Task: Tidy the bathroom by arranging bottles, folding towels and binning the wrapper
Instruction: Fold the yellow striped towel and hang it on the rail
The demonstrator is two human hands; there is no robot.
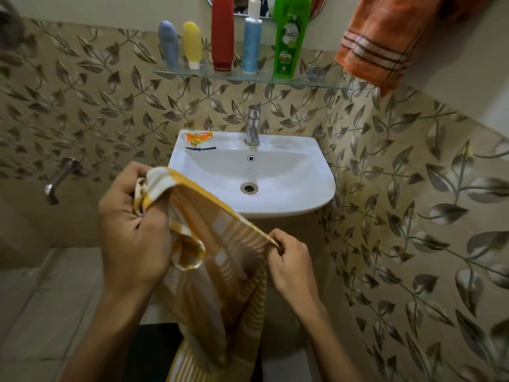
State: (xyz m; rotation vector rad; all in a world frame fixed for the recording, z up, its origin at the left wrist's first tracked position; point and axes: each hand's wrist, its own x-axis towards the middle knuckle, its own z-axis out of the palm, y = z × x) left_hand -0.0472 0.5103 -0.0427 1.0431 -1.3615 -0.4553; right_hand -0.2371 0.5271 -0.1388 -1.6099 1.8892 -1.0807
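Two hands hold a yellow towel up in front of the sink.

The left hand is closed in a fist, its grip bunched around one end of the yellow-and-white striped towel; a checked hem curls out below the fingers. The towel's top edge runs taut down to the right hand, whose grip pinches that edge between thumb and fingertips. The rest of the cloth hangs in loose folds between the forearms, near the camera. Beyond it, an orange wrapper lies on the far left rim of the white sink. On the glass shelf above, five bottles stand in a row: grey-blue, yellow, red, light blue, green. An orange striped towel hangs far right.
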